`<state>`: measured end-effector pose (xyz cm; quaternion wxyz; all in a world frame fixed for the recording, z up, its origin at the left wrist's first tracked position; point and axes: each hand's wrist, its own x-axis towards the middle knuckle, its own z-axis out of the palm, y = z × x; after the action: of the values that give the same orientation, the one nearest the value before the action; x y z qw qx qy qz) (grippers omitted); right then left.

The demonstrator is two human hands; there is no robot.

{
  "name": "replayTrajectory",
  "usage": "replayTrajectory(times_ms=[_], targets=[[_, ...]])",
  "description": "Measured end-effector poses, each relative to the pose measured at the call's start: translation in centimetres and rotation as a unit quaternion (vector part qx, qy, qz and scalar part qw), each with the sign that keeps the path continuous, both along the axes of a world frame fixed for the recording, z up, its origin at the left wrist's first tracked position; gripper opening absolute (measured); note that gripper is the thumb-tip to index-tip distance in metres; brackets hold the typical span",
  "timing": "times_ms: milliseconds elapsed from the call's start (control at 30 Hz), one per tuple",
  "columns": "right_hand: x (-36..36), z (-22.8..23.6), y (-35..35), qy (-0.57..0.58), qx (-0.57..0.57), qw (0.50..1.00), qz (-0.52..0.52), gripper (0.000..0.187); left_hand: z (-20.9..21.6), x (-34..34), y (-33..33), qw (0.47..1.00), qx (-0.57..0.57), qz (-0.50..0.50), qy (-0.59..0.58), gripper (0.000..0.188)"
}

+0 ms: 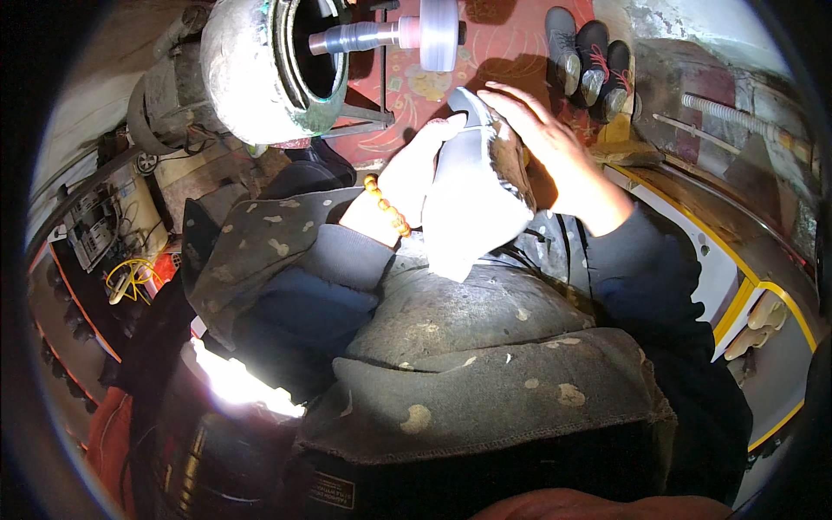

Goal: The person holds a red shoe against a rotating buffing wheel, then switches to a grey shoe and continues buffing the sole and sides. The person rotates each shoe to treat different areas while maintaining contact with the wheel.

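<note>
Held up over my lap is a pale grey, curved, shoe-shaped piece (468,191) with a rough brown edge along its right side. Strong light washes out its lower part. My left hand (416,169) grips its left side, thumb on top near the upper end, the other fingers mostly hidden behind. An amber bead bracelet (386,206) circles that wrist. Against the brown edge lies my right hand (550,152), its fingers stretched out toward the piece's upper tip. Beyond the piece, a machine shaft (360,37) carries a pale round wheel (439,35).
A large worn round machine housing (251,69) stands at upper left. Several dark shoes (592,65) sit at upper right. A spotted dark apron (485,399) covers my lap. Yellow-edged white shelving (711,251) stands right; a bright lamp (238,381) glows at lower left.
</note>
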<state>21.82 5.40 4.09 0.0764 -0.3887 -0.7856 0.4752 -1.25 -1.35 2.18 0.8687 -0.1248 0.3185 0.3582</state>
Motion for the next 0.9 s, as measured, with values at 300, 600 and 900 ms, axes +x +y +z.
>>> replayTrajectory(times_ms=[300, 600, 900], targets=[[-1.4, -2.2, -1.3, 0.164, 0.065, 0.981, -0.075, 0.099, 0.8, -0.9, -0.1, 0.975, 0.125, 0.037, 0.180, 0.050], [-1.9, -2.2, -0.8, 0.161, 0.057, 0.982, -0.077, 0.104, 0.2, -0.9, -0.3, 0.939, 0.247, 0.040, 0.237, 0.051], [-2.2, -2.0, -0.6, 0.177, 0.000, 0.980, -0.091, 0.107, -1.1, -1.3, 0.9, 0.961, 0.199, 0.025, 0.190, 0.047]])
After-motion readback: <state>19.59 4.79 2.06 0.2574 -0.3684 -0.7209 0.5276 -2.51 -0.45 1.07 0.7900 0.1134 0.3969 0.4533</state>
